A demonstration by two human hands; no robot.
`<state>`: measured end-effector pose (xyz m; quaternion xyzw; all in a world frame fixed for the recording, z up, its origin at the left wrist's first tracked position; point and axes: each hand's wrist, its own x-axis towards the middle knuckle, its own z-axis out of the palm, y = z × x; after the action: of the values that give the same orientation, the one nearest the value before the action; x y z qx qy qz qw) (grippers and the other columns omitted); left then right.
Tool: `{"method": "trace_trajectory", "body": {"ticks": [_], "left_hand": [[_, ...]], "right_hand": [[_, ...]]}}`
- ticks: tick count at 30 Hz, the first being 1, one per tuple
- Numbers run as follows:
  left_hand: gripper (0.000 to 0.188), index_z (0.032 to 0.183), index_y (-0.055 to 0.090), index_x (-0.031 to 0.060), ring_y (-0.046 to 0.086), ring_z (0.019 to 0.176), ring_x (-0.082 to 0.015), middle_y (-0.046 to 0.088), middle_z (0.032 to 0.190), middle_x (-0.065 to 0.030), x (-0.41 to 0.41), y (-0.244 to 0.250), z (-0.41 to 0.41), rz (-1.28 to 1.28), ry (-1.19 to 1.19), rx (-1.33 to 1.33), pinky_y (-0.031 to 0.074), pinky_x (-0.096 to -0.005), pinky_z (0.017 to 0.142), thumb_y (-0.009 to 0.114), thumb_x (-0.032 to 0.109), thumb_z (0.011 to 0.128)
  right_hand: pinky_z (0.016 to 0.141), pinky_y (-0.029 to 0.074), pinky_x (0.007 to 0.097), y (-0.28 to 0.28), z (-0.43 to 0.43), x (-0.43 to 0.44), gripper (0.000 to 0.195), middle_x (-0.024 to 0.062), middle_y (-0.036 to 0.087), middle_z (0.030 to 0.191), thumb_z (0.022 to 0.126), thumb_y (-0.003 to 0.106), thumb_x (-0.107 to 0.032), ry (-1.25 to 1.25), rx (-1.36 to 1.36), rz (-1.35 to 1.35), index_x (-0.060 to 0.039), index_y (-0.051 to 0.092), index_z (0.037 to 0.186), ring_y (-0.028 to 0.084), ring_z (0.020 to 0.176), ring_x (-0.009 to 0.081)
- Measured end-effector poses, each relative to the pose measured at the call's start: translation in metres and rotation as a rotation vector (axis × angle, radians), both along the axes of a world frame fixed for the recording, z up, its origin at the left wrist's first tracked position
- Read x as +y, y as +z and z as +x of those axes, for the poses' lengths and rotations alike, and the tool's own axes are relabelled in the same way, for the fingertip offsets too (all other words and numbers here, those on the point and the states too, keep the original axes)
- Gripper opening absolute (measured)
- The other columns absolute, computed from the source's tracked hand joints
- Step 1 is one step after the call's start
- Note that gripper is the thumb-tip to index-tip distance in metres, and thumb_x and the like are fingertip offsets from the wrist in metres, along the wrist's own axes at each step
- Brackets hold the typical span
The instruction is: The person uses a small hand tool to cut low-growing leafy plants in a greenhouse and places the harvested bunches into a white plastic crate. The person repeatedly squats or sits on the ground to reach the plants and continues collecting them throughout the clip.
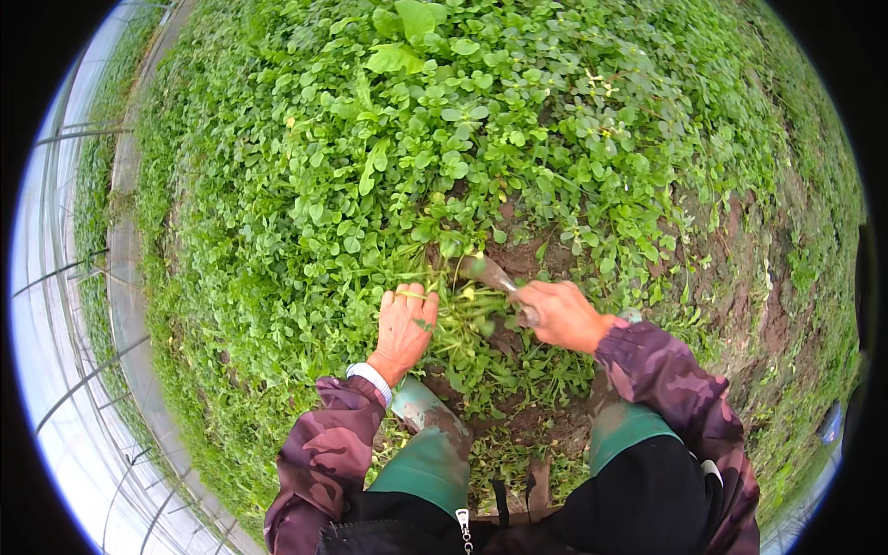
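Note:
My right hand (565,316) is closed around the handle of a short hand tool with a metal blade (491,272), perhaps a sickle or weeding knife. Its blade points left, and the far end is hidden among leaves and soil. Just left of the blade, my left hand (406,329) has its fingers curled into the low green plants (416,267), with thin stems at the fingertips. Between the two hands lies a loose tuft of pale stems and leaves (475,312). Bare brown soil (520,257) shows beside the blade.
Dense leafy growth (291,173) spreads ahead and to the left. My muddy green rubber boots (433,451) stand apart below my hands. Rougher soil (756,291) with sparse plants lies right. At far left, a grey strip (128,173) borders a translucent, ribbed greenhouse wall (62,298).

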<state>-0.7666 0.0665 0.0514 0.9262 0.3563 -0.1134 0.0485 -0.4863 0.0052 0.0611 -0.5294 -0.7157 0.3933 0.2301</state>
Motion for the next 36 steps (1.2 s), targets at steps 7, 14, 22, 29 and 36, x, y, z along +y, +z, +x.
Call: {"method": "trace_trajectory", "body": {"ticks": [7, 14, 22, 29, 36], "left_hand": [[0.014, 0.096, 0.06, 0.0079, 0.052, 0.114, -0.0333, 0.054, 0.122, -0.0145, 0.005, 0.005, -0.01, 0.179, 0.019, -0.07, 0.038, -0.0524, 0.097, 0.056, 0.014, 0.084], [0.023, 0.105, 0.056, 0.0074, 0.055, 0.097, -0.0358, 0.054, 0.104, -0.0185, 0.022, -0.007, -0.012, 0.017, 0.118, 0.071, 0.041, -0.0481, 0.083, 0.056, 0.01, 0.083], [0.026, 0.108, 0.058, 0.003, 0.055, 0.093, -0.0338, 0.055, 0.096, -0.0173, 0.016, -0.019, -0.023, 0.167, 0.171, 0.009, 0.042, -0.045, 0.081, 0.055, 0.008, 0.083], [0.019, 0.096, 0.06, 0.0017, 0.055, 0.093, -0.0315, 0.056, 0.093, -0.0151, 0.025, -0.021, -0.027, 0.119, 0.159, -0.005, 0.043, -0.0432, 0.082, 0.056, 0.005, 0.078], [0.032, 0.099, 0.059, 0.002, 0.055, 0.095, -0.0352, 0.055, 0.096, -0.0148, 0.027, 0.03, -0.005, 0.014, 0.211, -0.067, 0.045, -0.0462, 0.082, 0.059, -0.003, 0.067]], "right_hand": [[0.065, 0.051, 0.0464, -0.011, 0.001, 0.003, 0.027, 0.0136, 0.064, 0.085, 0.074, 0.066, -0.006, 0.12, -0.073, -0.001, -0.0064, 0.063, 0.101, 0.064, 0.076, 0.0372], [0.064, 0.051, 0.0476, -0.011, -0.013, 0.034, 0.025, 0.0146, 0.063, 0.082, 0.073, 0.063, -0.005, 0.235, -0.125, 0.019, -0.0042, 0.06, 0.098, 0.064, 0.074, 0.0381], [0.069, 0.053, 0.0448, 0.001, -0.007, 0.045, 0.025, 0.0154, 0.066, 0.085, 0.074, 0.064, -0.003, 0.226, -0.033, -0.11, -0.0047, 0.063, 0.099, 0.066, 0.077, 0.0374], [0.069, 0.05, 0.049, -0.01, -0.033, 0.05, 0.017, 0.0151, 0.065, 0.083, 0.075, 0.063, -0.007, 0.241, -0.01, -0.11, -0.0062, 0.06, 0.092, 0.064, 0.078, 0.0386], [0.069, 0.051, 0.048, 0.007, -0.007, 0.01, 0.022, 0.015, 0.066, 0.085, 0.076, 0.063, -0.009, 0.072, -0.027, -0.082, -0.006, 0.063, 0.098, 0.064, 0.079, 0.0387]]}}
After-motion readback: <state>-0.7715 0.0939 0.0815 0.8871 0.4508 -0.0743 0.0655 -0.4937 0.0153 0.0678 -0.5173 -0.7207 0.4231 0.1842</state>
